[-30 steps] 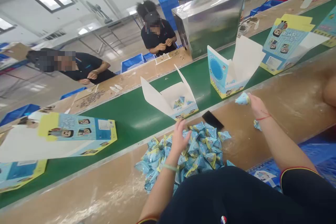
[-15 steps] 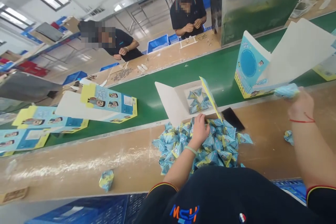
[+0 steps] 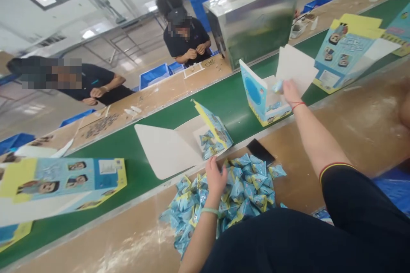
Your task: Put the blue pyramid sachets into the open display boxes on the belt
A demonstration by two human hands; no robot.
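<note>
Holding a packet (image 3: 277,87) by one end, right hand (image 3: 291,91) is at the mouth of the right box (image 3: 265,115); can't tell if the packet is inside or above the walls. Main risk, I'd judge: fingers pinch only that end, so a slip could drop it on the belt (image 3: 179,113). Wrist could also bump the white flap (image 3: 303,66) and shift the box. Pile (image 3: 243,187) on the counter (image 3: 297,170) looks loose, could slide if left hand (image 3: 216,177) brushes it. Pose: right arm (image 3: 317,136) stretched forward, wrist near straight. Left arm (image 3: 201,234) lies across the pile, palm down, fingers loosely bent and slightly spread, nothing seen between them, tips beside the near box (image 3: 166,145); contact with it can't be told.
</note>
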